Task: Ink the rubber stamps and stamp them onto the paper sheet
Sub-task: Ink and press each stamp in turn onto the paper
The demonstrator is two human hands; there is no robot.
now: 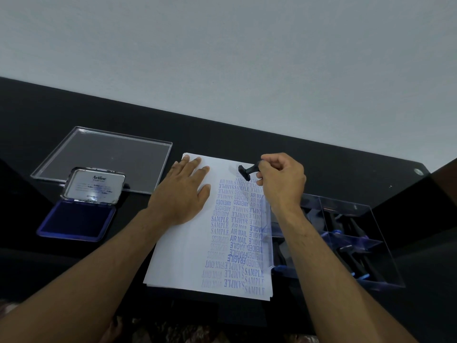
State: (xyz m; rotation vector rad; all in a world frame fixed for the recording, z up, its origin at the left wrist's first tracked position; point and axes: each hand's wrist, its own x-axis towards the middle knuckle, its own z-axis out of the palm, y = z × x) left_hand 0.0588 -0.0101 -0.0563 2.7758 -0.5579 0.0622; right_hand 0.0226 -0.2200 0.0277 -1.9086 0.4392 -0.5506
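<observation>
A white paper sheet (183, 256) lies on the black table, its right half covered with blue prints such as SAMPLE, AIR MAIL and FRAGILE. My left hand (183, 191) rests flat on the sheet's upper left, fingers straight. My right hand (282, 179) pinches a black rubber stamp (246, 171) by its handle, tilted just above the sheet's top right, near the uppermost prints. An open blue ink pad (76, 222) with its lid raised sits left of the sheet.
A clear plastic lid (103, 157) lies behind the ink pad. A clear box (346, 238) holding several more stamps stands at the sheet's right edge. The table's far edge meets a pale wall.
</observation>
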